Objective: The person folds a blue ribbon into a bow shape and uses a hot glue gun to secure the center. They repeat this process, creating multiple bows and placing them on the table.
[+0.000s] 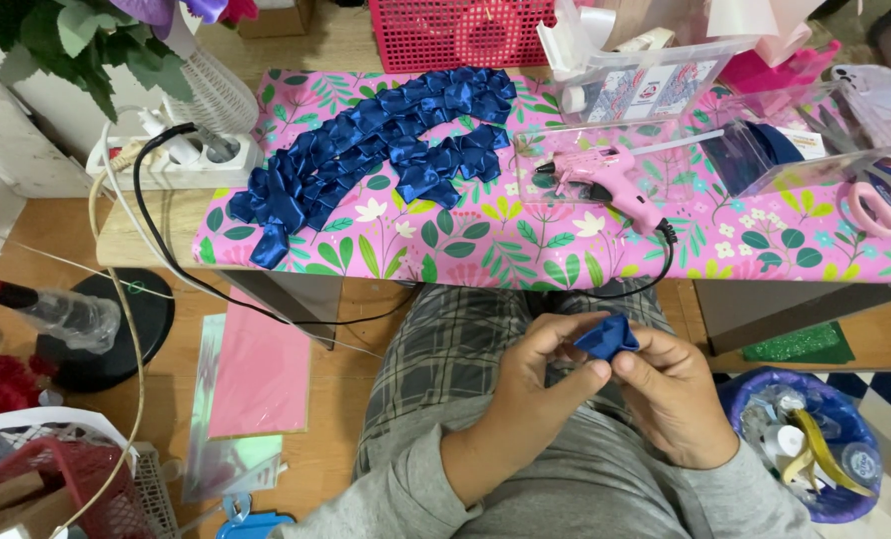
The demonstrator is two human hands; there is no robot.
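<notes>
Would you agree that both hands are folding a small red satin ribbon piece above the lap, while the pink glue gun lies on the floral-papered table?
Not quite: the small satin ribbon piece is dark blue, not red, as the head view shows. The left hand and right hand do pinch it above the lap, and the pink glue gun lies on the floral-papered table.

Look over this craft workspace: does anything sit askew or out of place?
Mildly: the pink glue gun lies tipped on its side on the table, and its black cord dangles over the front edge. Nothing looks spilled or damaged.
</notes>
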